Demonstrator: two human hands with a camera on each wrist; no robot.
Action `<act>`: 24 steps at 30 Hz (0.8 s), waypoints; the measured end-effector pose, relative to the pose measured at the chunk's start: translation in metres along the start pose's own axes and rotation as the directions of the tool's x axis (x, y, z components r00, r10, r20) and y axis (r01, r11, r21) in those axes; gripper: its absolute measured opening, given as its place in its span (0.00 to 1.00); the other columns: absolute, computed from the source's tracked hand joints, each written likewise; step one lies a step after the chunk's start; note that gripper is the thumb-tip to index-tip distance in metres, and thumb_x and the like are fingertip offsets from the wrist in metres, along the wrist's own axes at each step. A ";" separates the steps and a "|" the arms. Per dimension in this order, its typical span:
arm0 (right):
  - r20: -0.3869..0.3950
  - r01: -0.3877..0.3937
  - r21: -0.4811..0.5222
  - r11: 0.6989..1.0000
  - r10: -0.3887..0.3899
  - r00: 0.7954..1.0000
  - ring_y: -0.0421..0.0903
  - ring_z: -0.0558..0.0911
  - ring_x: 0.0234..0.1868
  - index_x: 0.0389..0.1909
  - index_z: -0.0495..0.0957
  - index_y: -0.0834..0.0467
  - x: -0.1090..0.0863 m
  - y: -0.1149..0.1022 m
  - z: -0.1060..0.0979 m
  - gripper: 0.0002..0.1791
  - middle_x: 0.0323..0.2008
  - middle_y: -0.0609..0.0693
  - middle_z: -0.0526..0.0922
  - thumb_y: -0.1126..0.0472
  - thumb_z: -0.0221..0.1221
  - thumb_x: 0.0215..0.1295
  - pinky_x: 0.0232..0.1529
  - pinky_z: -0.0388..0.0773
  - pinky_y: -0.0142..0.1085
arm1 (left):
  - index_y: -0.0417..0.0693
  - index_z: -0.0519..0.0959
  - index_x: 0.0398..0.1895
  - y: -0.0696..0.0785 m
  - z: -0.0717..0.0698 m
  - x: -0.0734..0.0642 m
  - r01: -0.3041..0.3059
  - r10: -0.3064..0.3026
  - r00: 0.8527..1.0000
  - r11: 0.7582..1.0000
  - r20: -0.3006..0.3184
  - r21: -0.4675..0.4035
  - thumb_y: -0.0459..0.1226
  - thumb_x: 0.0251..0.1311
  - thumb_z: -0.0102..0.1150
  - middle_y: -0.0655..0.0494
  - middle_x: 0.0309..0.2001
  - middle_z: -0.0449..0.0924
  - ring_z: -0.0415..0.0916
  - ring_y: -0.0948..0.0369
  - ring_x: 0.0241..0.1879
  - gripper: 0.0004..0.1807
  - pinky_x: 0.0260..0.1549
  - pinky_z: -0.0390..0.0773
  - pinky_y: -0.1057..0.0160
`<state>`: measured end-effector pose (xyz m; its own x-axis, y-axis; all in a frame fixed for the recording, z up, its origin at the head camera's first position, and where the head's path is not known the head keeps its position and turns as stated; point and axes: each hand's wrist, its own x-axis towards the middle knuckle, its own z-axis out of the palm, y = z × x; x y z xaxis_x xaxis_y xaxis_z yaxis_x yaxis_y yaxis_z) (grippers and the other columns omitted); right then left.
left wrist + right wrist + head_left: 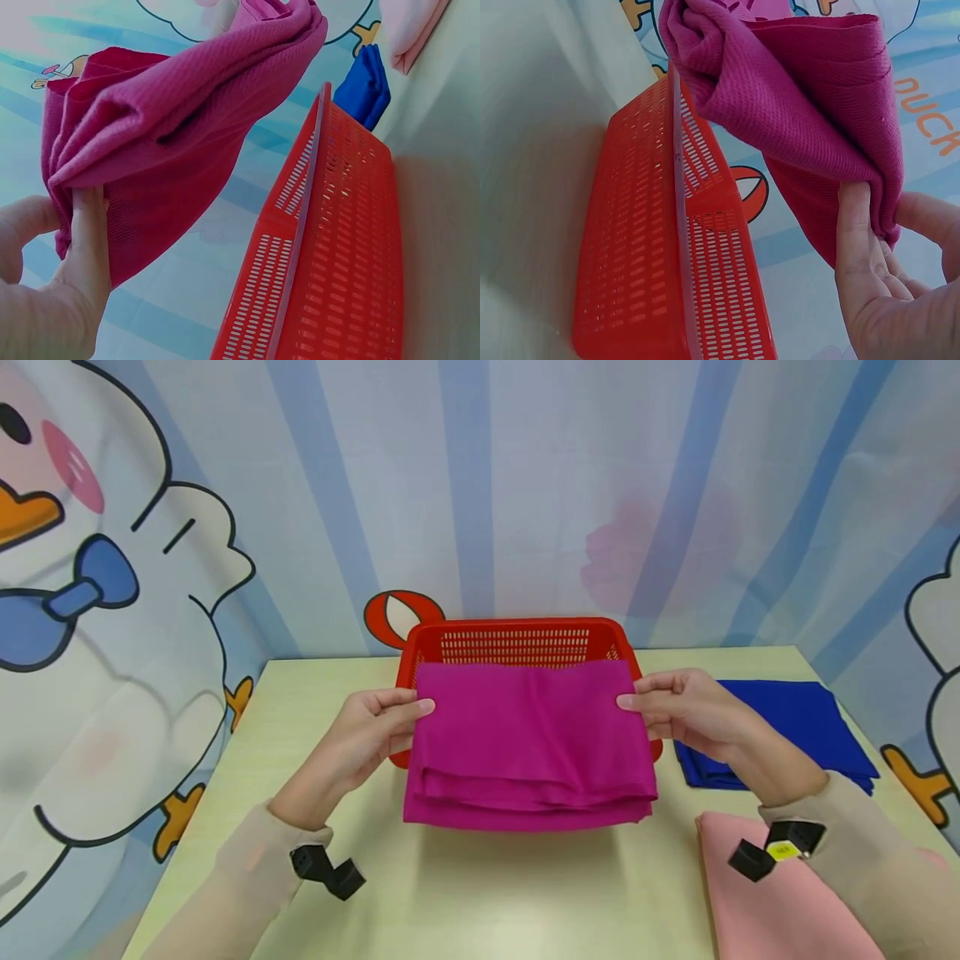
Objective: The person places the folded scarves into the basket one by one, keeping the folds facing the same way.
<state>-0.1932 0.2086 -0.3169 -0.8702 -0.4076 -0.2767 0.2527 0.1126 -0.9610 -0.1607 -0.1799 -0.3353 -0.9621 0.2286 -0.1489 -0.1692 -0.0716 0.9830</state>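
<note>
A folded magenta cloth (528, 735) hangs in the air between both hands, in front of and above a red perforated basket (517, 631). My left hand (367, 727) pinches its left edge, thumb on the near face and fingers behind. At the opposite edge my right hand (686, 710) pinches the cloth the same way. Both wrist views show the folded layers of the cloth (180, 127) raised above the rim of the basket (641, 240). In the head view the cloth hides the front of the basket and much of its inside.
On the table (360, 893), a folded blue cloth (787, 722) lies right of the basket, partly behind my right forearm. A folded pink cloth (772, 910) lies at the front right, under that forearm in view. A printed curtain (525, 485) stands behind the table.
</note>
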 end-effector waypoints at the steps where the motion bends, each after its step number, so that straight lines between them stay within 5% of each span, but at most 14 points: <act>1: 0.000 0.001 0.002 1.000 -0.001 1.000 0.44 0.85 0.29 0.37 0.83 0.56 0.001 -0.001 0.000 0.05 0.30 0.51 0.86 0.63 0.59 0.72 0.41 0.84 0.38 | 0.29 0.73 0.60 0.000 0.000 0.001 0.000 0.000 1.000 1.000 0.000 -0.001 0.35 0.70 0.59 0.47 0.46 0.83 0.85 0.57 0.40 0.21 0.45 0.83 0.59; 24: 0.005 0.007 0.026 1.000 -0.007 1.000 0.41 0.74 0.22 0.33 0.81 0.57 0.019 -0.023 -0.007 0.06 0.21 0.47 0.76 0.66 0.58 0.72 0.36 0.82 0.35 | 0.31 0.73 0.61 0.015 -0.004 0.020 -0.009 0.009 0.999 1.000 -0.031 0.011 0.36 0.70 0.59 0.51 0.43 0.85 0.85 0.58 0.39 0.22 0.45 0.83 0.60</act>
<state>-0.2185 0.2041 -0.3003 -0.8697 -0.4132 -0.2701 0.2580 0.0861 -0.9623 -0.1837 -0.1806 -0.3243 -0.9696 0.1982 -0.1433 -0.1585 -0.0631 0.9853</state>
